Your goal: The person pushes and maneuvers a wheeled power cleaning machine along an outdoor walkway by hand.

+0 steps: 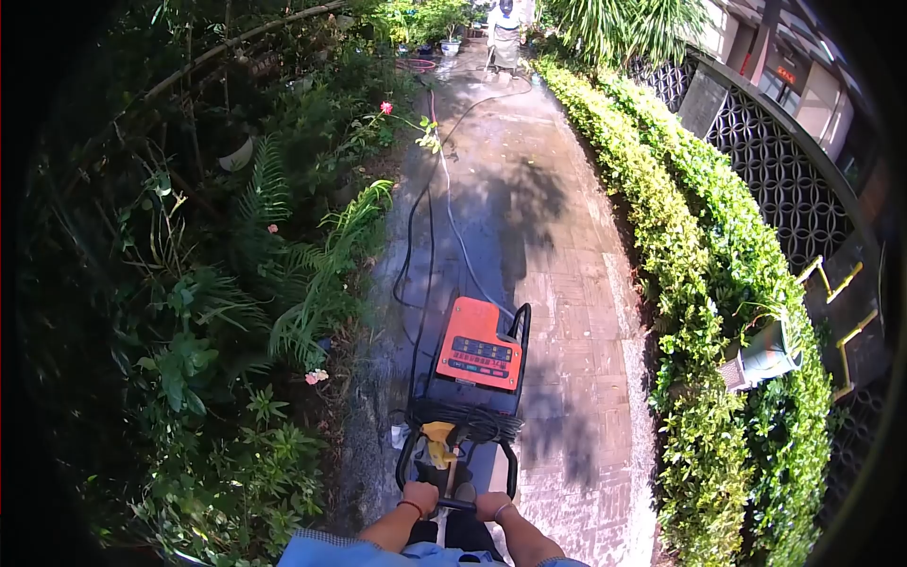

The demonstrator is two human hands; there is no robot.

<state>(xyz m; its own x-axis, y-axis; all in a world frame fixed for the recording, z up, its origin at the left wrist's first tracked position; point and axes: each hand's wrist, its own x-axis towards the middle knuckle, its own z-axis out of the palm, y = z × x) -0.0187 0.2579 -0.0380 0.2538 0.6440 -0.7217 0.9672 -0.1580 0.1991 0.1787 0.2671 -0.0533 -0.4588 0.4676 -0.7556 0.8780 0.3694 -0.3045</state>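
My left hand (420,496) and my right hand (493,506) are both wrapped round the black handlebar (457,505) at the bottom of the view. The bar belongs to a wheeled machine with an orange-red cover (477,326) and a dark label panel, which looks like a pressure washer. A coil of black cable (472,420) lies across its near end. Beside the coil, a yellow cloth-like or glove-like thing (437,444) hangs above the bar. The machine's wheels are hidden.
A partly wet paved path (576,312) runs ahead. Hoses (444,180) trail along its left side towards a person (504,38) standing at the far end. Dense plants (236,331) border the left, a clipped hedge (680,236) the right. A pale bucket (770,357) sits among the hedge.
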